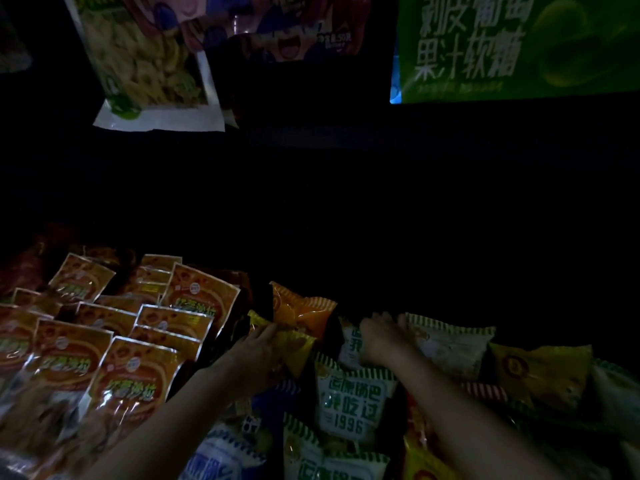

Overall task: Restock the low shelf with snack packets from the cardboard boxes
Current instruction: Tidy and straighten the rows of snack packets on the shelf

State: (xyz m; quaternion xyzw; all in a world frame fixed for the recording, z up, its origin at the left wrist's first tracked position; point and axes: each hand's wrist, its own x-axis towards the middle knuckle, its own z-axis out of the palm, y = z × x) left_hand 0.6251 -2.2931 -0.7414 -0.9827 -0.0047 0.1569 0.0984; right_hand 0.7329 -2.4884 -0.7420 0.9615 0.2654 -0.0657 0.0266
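The low shelf (381,209) is mostly black shadow, its back and far corners too dark to read. Above it hang a large green packet (512,46) with white lettering at the upper right and a clear-fronted packet of pale snacks (145,64) at the upper left. Along the shelf's front left lies a spread of orange-red foil packets (131,372), overlapping like tiles. The front middle and right hold a looser heap: white packets with green print (353,403), an orange packet (301,310) standing behind them, and a yellow packet (543,368) near the right edge. The left hand (256,351) reaches in at the middle, fingers curled around a small yellow packet (294,344) just in front of the orange one. The right hand (384,337), just beside it and apart from it, rests on a pale packet (450,348); whether its fingers grip that packet I cannot tell in this gloom.
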